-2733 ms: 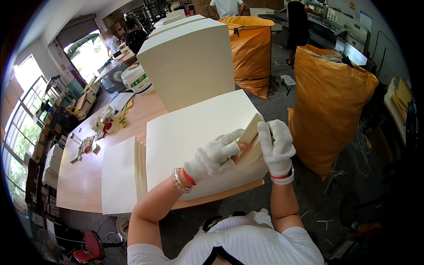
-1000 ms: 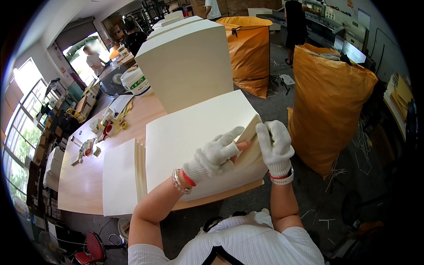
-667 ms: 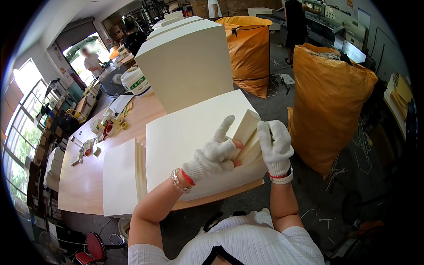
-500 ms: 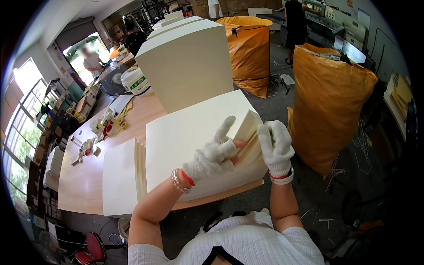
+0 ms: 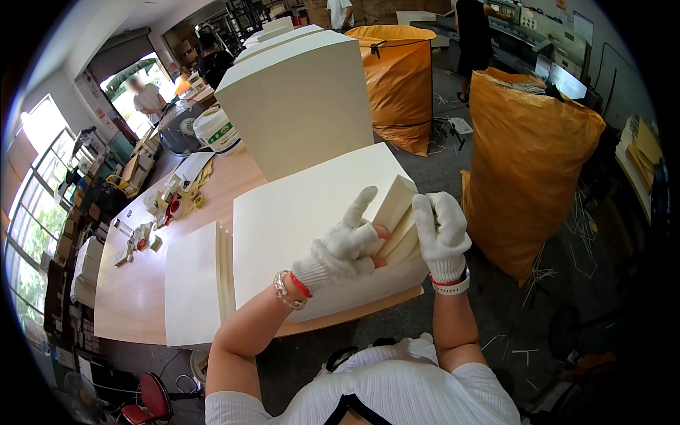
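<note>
Now the gloved left hand [image 5: 342, 249] has its index finger [image 5: 360, 205] raised, exposing more bent paper [image 5: 395, 203], which its other fingers and the right hand [image 5: 443, 230] (gloved too) still grip.

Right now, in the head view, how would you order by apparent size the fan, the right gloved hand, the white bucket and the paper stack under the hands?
1. Paper stack
2. Right gloved hand
3. White bucket and fan, too alike to rank
</note>
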A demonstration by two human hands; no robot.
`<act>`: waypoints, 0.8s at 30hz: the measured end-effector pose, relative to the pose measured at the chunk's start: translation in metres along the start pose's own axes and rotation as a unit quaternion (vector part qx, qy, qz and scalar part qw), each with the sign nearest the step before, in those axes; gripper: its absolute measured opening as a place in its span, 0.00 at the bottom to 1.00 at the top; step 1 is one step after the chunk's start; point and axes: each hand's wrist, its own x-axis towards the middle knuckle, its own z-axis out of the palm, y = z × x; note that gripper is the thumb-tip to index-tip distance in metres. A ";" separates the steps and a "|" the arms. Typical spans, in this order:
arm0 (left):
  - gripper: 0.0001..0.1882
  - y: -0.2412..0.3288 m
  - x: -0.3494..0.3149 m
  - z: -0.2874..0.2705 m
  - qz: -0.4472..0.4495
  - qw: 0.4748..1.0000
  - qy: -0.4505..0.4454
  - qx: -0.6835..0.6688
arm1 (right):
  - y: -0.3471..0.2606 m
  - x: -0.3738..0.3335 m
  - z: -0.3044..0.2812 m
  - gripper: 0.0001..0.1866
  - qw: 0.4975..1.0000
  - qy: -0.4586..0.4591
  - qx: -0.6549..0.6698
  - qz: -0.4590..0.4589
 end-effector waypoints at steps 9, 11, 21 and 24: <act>0.18 0.017 0.010 -0.006 0.012 0.998 0.003 0.068 | -0.001 0.000 -0.004 0.02 1.000 -0.020 0.004 -0.004; 0.17 0.015 0.010 -0.006 0.023 0.999 -0.008 0.047 | -0.001 0.000 -0.003 0.01 1.000 -0.013 0.005 0.005; 0.17 0.011 0.006 -0.003 0.018 0.999 0.022 0.015 | -0.002 0.000 -0.002 0.01 1.000 0.008 0.005 0.005; 0.17 0.010 0.005 -0.003 0.009 1.000 0.018 -0.002 | -0.002 0.000 -0.003 0.02 1.000 0.002 0.008 0.005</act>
